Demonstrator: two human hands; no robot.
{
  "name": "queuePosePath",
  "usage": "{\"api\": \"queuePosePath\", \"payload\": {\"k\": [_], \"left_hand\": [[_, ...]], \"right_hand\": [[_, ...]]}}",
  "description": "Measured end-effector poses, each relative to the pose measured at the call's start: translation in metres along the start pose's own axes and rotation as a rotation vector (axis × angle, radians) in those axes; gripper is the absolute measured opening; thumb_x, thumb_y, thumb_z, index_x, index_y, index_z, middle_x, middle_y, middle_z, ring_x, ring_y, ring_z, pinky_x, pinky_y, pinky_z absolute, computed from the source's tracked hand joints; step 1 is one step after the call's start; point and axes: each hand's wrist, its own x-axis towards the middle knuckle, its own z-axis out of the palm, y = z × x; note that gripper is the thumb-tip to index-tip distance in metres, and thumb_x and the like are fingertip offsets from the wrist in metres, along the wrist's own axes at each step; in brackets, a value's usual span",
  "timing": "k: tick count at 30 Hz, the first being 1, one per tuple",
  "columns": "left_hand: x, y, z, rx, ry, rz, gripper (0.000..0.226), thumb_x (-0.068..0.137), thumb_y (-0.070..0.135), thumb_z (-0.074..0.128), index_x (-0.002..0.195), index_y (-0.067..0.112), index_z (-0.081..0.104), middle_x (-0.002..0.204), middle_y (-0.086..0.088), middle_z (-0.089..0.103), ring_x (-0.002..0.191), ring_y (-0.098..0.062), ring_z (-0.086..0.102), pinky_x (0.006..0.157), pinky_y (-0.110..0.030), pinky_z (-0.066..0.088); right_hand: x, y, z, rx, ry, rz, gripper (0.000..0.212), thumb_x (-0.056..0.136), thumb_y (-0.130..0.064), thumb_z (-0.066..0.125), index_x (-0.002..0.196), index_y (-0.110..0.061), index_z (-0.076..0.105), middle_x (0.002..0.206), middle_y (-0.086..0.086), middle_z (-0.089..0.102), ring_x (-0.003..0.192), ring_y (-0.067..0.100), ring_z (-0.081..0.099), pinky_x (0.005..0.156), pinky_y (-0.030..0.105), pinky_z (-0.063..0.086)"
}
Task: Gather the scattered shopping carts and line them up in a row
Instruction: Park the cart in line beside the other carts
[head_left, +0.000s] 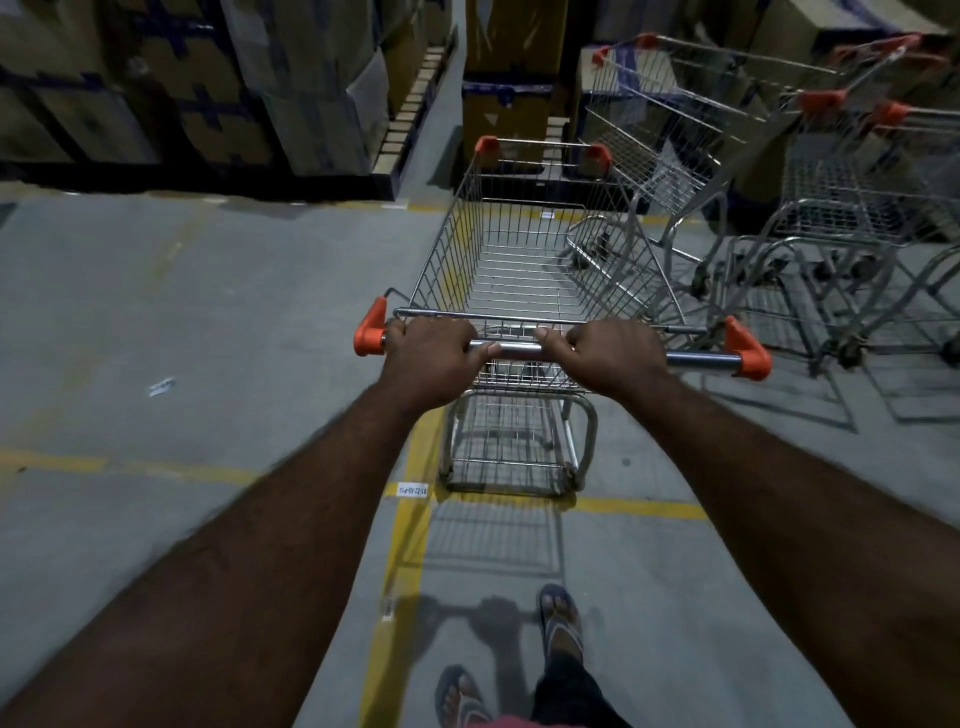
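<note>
A wire shopping cart (519, 249) with orange corner caps stands straight ahead of me on the grey floor. Its chrome handle bar (701, 358) runs across the middle of the view. My left hand (431, 358) grips the bar near its left end, and my right hand (618, 353) grips it just right of centre. The basket is empty. To the right stand other carts: one (675, 130) close beside my cart's front right corner, and two more (872, 171) nested together at the far right.
Stacked cardboard boxes on pallets (208, 93) fill the back left. More boxes (511, 67) stand directly beyond the cart's front. Yellow floor lines (410, 519) cross under the cart. My sandalled feet (558, 618) are at the bottom.
</note>
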Motion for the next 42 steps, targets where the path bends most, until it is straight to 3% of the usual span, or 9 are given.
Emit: {"api": "queuePosePath", "payload": {"k": [3, 9, 17, 34, 42], "left_hand": [[-0.004, 0.002, 0.001, 0.0, -0.003, -0.015, 0.042, 0.096, 0.066, 0.038, 0.089, 0.031, 0.059, 0.088, 0.008, 0.052, 0.102, -0.024, 0.055, 0.104, -0.053, 0.031], [-0.013, 0.006, 0.003, -0.021, 0.005, -0.011, 0.036, 0.096, 0.065, 0.038, 0.086, 0.034, 0.052, 0.09, 0.01, 0.052, 0.102, -0.022, 0.053, 0.105, -0.054, 0.03], [-0.014, -0.002, 0.004, -0.035, -0.014, 0.012, 0.037, 0.096, 0.066, 0.037, 0.084, 0.034, 0.053, 0.09, 0.008, 0.055, 0.1, -0.022, 0.053, 0.105, -0.054, 0.03], [-0.013, -0.002, 0.002, 0.002, -0.007, 0.025, 0.039, 0.096, 0.067, 0.036, 0.088, 0.033, 0.055, 0.093, 0.008, 0.053, 0.104, -0.024, 0.053, 0.103, -0.051, 0.031], [-0.012, -0.002, 0.007, -0.005, 0.002, 0.022, 0.044, 0.095, 0.068, 0.034, 0.092, 0.032, 0.059, 0.099, 0.004, 0.062, 0.102, -0.024, 0.054, 0.104, -0.052, 0.032]], "right_hand": [[-0.003, 0.001, 0.001, -0.005, 0.002, -0.02, 0.086, 0.091, -0.079, 0.008, 0.099, -0.029, 0.077, 0.064, -0.004, 0.056, 0.06, 0.012, 0.05, 0.055, 0.025, 0.025], [-0.011, 0.003, 0.002, 0.013, 0.011, -0.02, 0.085, 0.092, -0.077, 0.009, 0.097, -0.028, 0.078, 0.063, -0.003, 0.058, 0.061, 0.012, 0.052, 0.057, 0.025, 0.028], [-0.018, -0.006, 0.003, 0.009, 0.005, 0.024, 0.086, 0.092, -0.078, 0.009, 0.1, -0.026, 0.077, 0.063, -0.003, 0.056, 0.066, 0.015, 0.056, 0.069, 0.028, 0.043], [-0.017, -0.007, 0.006, 0.052, 0.018, 0.058, 0.092, 0.087, -0.083, 0.006, 0.096, -0.026, 0.077, 0.063, -0.004, 0.059, 0.063, 0.014, 0.059, 0.072, 0.029, 0.051], [-0.015, -0.002, 0.006, 0.048, 0.014, 0.052, 0.089, 0.088, -0.082, 0.008, 0.1, -0.027, 0.077, 0.062, -0.003, 0.058, 0.064, 0.015, 0.059, 0.074, 0.031, 0.053]]}}
